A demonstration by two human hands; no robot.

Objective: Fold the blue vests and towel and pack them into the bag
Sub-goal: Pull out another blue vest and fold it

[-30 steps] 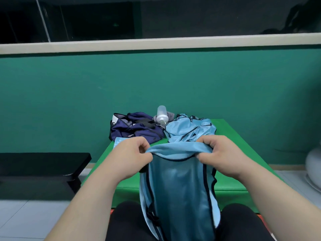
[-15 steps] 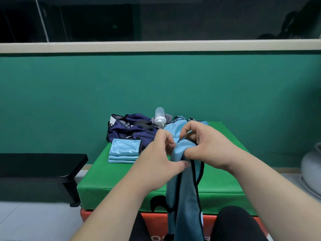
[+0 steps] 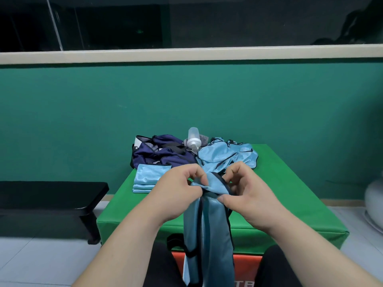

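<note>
A black bench [image 3: 51, 195] is seen far out at nine o'clock, well apart from the green mat [image 3: 290, 195]. On the mat, at about eleven o'clock, a small pile of folded blue cloth [image 3: 150, 178] is laid flat, and just behind it the dark blue bag [image 3: 161, 155] is slumped, with a white bottle [image 3: 193, 139] beside it. In the middle, a blue vest [image 3: 207, 235] is held up by its top and is left hanging down past the mat's near edge. The left hand [image 3: 178, 193] is closed on the vest's top edge, pinched between thumb and fingers. The right hand [image 3: 246, 193] is closed on the same top edge, just beside the left. At one o'clock, more blue vests [image 3: 228, 156] are heaped, not folded yet. It looks like the vest is being folded in half the long way. Next, the two sides likely need to be lined up, then the vest laid on the mat and folded shorter. Nothing blue can be seen inside the bag yet.
</note>
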